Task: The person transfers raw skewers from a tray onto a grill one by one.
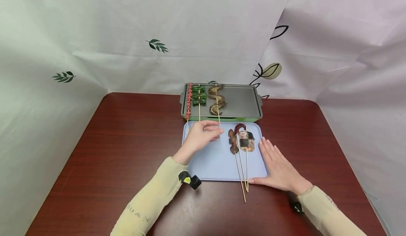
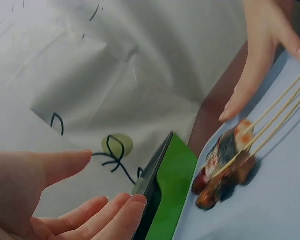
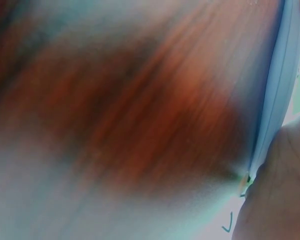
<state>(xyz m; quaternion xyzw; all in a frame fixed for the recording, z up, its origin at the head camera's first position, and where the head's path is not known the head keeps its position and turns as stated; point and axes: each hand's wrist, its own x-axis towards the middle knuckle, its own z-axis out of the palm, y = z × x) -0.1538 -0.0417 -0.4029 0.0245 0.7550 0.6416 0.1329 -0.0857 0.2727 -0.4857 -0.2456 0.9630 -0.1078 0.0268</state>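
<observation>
My left hand [image 1: 204,133] is over the blue tray [image 1: 209,165], close to the lower stick end of a shrimp skewer [image 1: 217,100]. In the left wrist view its thumb and fingers [image 2: 117,215] are apart with nothing between them. The shrimp skewer lies on the grey grill plate [image 1: 242,100], to the right of a green pepper skewer [image 1: 199,96] and a thin skewer of small red pieces [image 1: 189,100]. Flat and spread, my right hand [image 1: 280,167] rests along the tray's right edge, thumb at the front corner.
On the tray's right side lie a skewer of brown chunks [image 1: 233,142], a fish-piece skewer [image 1: 246,143] and one with a dark red curled piece [image 1: 240,127]. Their sticks jut past the front edge. The grill's green base [image 2: 175,190] stands right behind the tray. White curtains surround the brown table [image 1: 127,140].
</observation>
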